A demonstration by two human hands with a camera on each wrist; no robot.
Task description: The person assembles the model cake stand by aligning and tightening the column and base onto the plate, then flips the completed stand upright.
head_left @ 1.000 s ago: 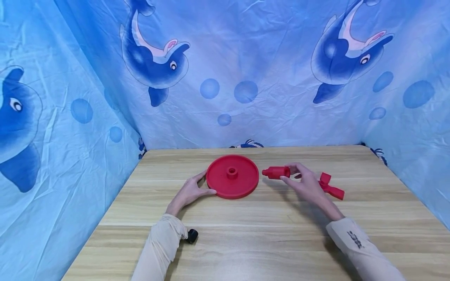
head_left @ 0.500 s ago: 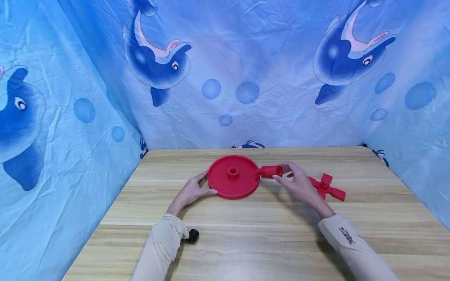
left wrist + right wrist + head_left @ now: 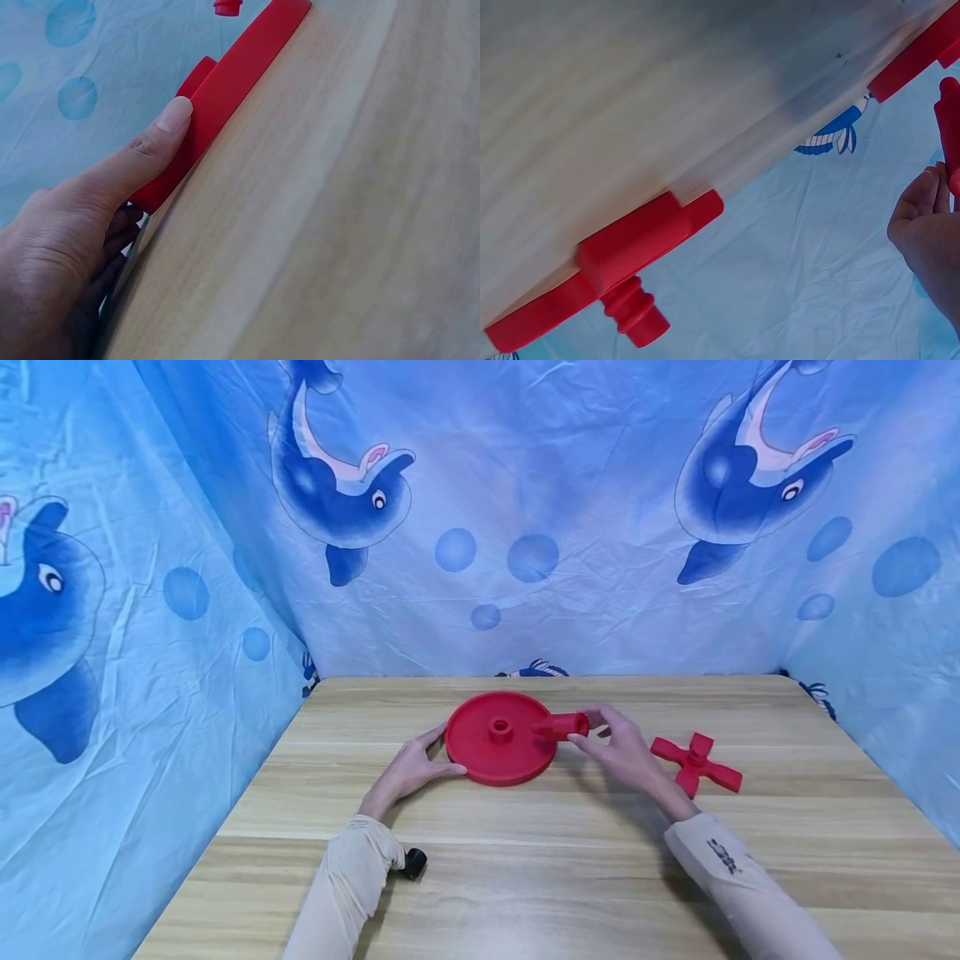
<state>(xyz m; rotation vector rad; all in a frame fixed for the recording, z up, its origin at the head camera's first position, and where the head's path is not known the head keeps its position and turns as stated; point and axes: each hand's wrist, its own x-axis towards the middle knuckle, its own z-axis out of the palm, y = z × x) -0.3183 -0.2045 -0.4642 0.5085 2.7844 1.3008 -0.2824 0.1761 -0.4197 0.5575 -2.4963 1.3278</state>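
Note:
A round red disc with a raised rim and a hollow hub lies on the table in the head view. My left hand grips its left side, thumb on the near edge and fingers farther round. In the left wrist view the thumb presses the red rim. Over the disc's right part, a red bottle-shaped piece lies sideways in the grip of my right hand. Its narrow tip points left toward the hub, its hollow end toward my palm. The right wrist view catches only part of this piece.
Right of my right hand, a red four-armed cross lies on the wooden table; its ribbed stub stands up from the centre. A black cylinder sits by the left sleeve. Blue dolphin-print cloth surrounds the table's back and sides.
My right hand has moved left with the bottle-shaped piece, from beside the disc to over its right part. The whole cross now shows. My left hand stays on the disc.

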